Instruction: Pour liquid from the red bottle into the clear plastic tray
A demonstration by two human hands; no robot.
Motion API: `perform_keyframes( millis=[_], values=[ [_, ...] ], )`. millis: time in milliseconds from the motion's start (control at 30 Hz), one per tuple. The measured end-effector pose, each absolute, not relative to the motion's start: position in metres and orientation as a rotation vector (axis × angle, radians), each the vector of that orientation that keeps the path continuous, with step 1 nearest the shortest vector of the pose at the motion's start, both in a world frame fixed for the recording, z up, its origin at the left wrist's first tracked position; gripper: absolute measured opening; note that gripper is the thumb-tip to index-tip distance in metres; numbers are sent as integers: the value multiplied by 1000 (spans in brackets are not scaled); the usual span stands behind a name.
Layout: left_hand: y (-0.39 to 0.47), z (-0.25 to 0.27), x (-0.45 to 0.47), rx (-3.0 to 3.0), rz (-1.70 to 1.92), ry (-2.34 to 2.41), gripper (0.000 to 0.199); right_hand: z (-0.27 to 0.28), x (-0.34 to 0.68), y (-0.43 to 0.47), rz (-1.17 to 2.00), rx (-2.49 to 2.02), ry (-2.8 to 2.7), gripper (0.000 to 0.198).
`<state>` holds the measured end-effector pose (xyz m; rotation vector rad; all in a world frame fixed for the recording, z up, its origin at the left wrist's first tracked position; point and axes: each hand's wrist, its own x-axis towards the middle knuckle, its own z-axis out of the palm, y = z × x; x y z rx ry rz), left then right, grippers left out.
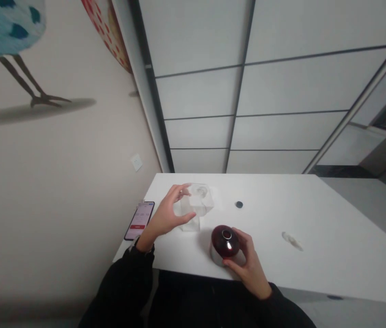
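Note:
My left hand (170, 213) curves around the left side of a clear, box-shaped container (204, 200), its thumb and fingers spread across the see-through wall. Another clear part (191, 224) shows just below it; whether the two are one piece I cannot tell. Close to the front edge of the white table (261, 250) is a round jar with a glossy dark red lid (225, 241) and a greyish clear lower body. My right hand (246, 259) grips this jar from the right, with the thumb low in front and the fingers behind.
On the table's left edge lies a phone (140, 221) with its screen lit. Behind the jar is a small dark round disc (239, 204). A small translucent, crumpled-looking item (292, 240) rests to the right. White panelled doors (200, 95) stand behind the table, and a wall (77, 182) is at left.

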<state>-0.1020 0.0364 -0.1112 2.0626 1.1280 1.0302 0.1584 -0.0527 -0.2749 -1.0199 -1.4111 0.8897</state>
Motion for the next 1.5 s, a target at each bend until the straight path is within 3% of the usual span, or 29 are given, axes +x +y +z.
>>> perform_keyframes(
  millis=[200,367,667,767,867,1000,1233,1500],
  values=[
    [63,-135,-86,2072,877,1066,65,-284,179,-45,820,-1067,-1456,78],
    [75,-145,-69,2414,437,1289,62,-281,195,-37,724,-1105,-1420,78],
    [77,-147,-50,2654,2,1274,64,-250,211,-27,755,-1086,-1450,72],
    [74,-148,-47,2667,-76,1323,75,-248,214,-23,754,-1070,-1475,71],
    [69,-147,-51,2655,-119,1379,101,-246,217,-18,765,-1048,-1506,69],
    [62,-152,-81,2577,121,1452,127,-247,223,-9,787,-1028,-1549,71],
    [50,-220,-129,1935,846,1270,121,-255,226,13,820,-992,-1581,75],
    [51,-253,-123,1871,893,1260,107,-265,223,29,859,-1007,-1577,77]
  ],
)
